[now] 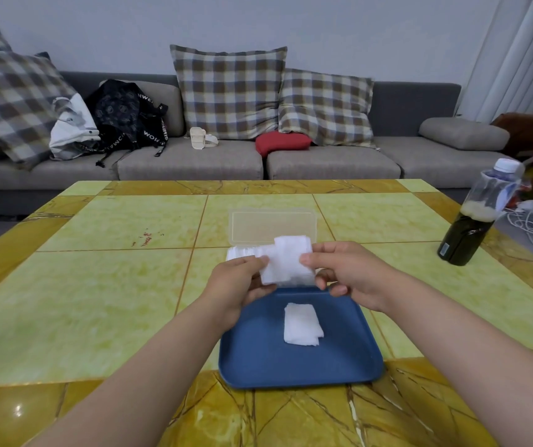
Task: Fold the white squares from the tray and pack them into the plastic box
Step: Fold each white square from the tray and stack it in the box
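Both hands hold one white square (286, 262) in the air above the far edge of the blue tray (258, 359). My left hand (237, 285) pinches its left side and my right hand (345, 274) pinches its right side. A second white square (302, 324) lies loosely folded on the tray. Behind the hands stands the clear plastic box (273, 225) with its lid open; folded white squares (242, 251) show in it, mostly hidden by the held square and my hands.
The tray and box sit on a yellow-green tiled table (97, 285). A bottle of dark liquid (478, 221) stands at the table's right edge. A grey sofa with checked cushions and bags lies beyond the table.
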Demonstrator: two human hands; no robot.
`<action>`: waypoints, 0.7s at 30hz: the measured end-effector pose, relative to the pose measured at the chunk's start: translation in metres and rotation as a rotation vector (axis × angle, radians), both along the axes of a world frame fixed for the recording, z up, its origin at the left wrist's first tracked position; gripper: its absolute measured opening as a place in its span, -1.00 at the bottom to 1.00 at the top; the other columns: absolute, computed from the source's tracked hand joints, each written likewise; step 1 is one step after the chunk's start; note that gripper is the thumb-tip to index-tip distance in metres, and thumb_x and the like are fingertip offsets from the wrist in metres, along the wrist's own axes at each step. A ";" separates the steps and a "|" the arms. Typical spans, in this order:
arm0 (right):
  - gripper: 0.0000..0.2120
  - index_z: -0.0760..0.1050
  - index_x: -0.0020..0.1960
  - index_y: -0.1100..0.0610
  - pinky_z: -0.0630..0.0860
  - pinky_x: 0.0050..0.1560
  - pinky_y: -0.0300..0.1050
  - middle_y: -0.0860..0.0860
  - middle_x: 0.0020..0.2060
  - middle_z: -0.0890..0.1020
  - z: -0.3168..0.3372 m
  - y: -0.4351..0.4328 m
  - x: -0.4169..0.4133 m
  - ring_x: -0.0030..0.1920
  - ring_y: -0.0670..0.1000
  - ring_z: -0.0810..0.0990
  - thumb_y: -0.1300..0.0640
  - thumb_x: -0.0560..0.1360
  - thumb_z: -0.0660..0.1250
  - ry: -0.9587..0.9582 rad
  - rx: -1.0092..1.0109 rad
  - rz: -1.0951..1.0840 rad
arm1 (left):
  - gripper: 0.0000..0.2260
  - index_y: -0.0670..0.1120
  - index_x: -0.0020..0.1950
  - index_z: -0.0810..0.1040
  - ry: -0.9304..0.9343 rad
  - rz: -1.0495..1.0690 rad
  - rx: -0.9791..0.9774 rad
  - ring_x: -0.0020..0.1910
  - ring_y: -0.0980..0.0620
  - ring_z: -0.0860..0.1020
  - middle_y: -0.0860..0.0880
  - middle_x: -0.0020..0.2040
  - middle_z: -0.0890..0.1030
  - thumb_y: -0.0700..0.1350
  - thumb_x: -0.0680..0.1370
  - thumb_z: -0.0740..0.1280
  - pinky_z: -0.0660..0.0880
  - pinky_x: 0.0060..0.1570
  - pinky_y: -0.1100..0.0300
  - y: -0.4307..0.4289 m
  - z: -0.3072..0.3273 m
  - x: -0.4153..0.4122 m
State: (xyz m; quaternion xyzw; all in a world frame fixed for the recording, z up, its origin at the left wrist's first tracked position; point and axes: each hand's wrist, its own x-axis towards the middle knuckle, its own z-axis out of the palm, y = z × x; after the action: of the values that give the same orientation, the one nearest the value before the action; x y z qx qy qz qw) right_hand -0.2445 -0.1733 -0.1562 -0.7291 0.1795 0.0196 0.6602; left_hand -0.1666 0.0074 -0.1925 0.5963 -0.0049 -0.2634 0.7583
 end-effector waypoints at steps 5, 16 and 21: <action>-0.92 0.69 -0.06 0.14 0.21 -0.57 -0.27 -0.01 -0.33 0.64 0.003 0.012 0.003 -0.49 -0.05 0.45 0.15 0.47 0.51 -0.048 -0.208 -0.027 | -0.83 -0.24 0.13 0.66 -0.039 -0.120 -0.015 0.01 -0.06 0.72 -0.14 0.01 0.74 -0.25 0.60 0.33 0.66 -0.07 0.18 -0.004 0.006 -0.007; -0.61 0.52 -0.13 0.43 0.30 -0.35 -0.14 0.09 -0.38 0.39 0.000 0.014 0.010 -0.42 0.01 0.29 0.11 0.39 0.56 -0.094 -0.553 0.018 | -0.65 -0.20 0.17 0.65 -0.047 -0.169 -0.031 0.05 -0.11 0.71 -0.18 0.05 0.73 0.06 0.62 0.32 0.63 0.10 0.02 -0.002 0.010 -0.007; -0.72 0.62 -0.17 0.23 0.41 -0.35 -0.16 0.00 -0.34 0.57 -0.002 0.011 0.011 -0.41 -0.04 0.44 0.02 0.41 0.56 -0.088 -0.529 -0.010 | -0.84 -0.21 0.09 0.66 -0.185 -0.131 0.118 -0.04 -0.02 0.73 -0.13 0.00 0.74 -0.22 0.53 0.46 0.65 -0.04 0.17 -0.001 0.005 -0.007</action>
State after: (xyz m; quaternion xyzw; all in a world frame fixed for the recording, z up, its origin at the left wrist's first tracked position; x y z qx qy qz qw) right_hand -0.2331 -0.1625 -0.1577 -0.8755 0.1530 -0.0631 0.4539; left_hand -0.1737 0.0066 -0.1871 0.6601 -0.0979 -0.2560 0.6993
